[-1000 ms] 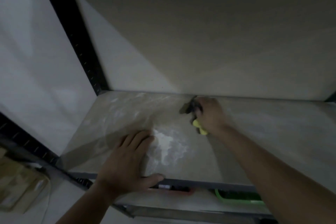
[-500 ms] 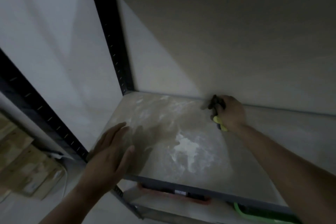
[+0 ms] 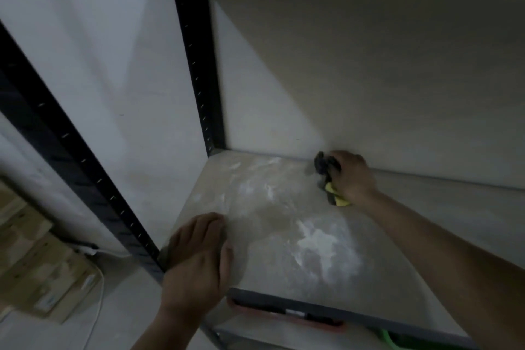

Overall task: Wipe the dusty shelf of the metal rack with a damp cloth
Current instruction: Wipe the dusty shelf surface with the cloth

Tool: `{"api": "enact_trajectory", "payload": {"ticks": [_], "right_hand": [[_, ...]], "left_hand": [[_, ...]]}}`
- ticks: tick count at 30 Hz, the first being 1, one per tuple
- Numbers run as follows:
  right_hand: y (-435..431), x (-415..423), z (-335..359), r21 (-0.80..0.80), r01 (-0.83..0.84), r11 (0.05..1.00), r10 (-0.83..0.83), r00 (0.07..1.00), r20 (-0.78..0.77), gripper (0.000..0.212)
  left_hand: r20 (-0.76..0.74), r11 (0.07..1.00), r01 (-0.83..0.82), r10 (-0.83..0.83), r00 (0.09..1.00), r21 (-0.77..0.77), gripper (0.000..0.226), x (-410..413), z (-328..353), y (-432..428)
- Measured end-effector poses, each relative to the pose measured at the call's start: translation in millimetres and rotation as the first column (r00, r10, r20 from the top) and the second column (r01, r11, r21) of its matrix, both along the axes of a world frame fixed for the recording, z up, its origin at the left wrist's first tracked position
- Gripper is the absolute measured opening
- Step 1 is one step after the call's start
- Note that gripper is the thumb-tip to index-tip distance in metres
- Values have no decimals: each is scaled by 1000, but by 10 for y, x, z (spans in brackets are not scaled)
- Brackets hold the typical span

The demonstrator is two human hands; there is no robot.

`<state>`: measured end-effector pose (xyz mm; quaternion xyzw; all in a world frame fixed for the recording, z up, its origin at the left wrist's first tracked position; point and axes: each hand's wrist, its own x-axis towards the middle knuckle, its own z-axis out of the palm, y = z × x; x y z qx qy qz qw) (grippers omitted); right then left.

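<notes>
The pale back wall fills most of the view, framed by the metal rack, whose dark perforated rear upright rises from the shelf's back left corner. A second upright runs down to the front left corner.

The shelf is a light board with a dark metal front edge. Its left half carries white dust: a thick patch lies toward the front edge, and thinner smears spread toward the back left corner. The right half looks plainer.

On the floor to the left of the rack sits a stack of cardboard boxes with a pale cable trailing beside them. Under the shelf's front edge a reddish item and something green show on the level below; what they are cannot be told.

The left hand lies flat at the front left corner, its fingers straight and close together, pointing toward the back, the thumb on the board. It holds nothing.

The right hand reaches to the back edge, right where the board meets the wall, with its fingers curled around the cloth. The cloth is bunched, dark where it sticks out at the fingertips and yellow below the palm, and it touches the shelf just beside the dusty smears.
</notes>
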<state>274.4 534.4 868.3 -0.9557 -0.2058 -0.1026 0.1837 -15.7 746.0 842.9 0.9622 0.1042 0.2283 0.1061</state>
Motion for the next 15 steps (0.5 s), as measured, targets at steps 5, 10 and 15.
{"api": "enact_trajectory", "payload": {"ticks": [5,10,15], "right_hand": [[485,-261,34,105,-271,957,281,955,-94,35],[627,-764,197,231,-456,860,503,833,-228,33],[623,-1052,297,293,-470,832,550,769,-327,28]], "left_hand": [[-2,1000,11,-11,1000,1,34,8,18,-3],[-39,1000,-11,10,999,-13,28,14,37,-16],[-46,998,-12,10,999,-55,31,4,73,-30]]}}
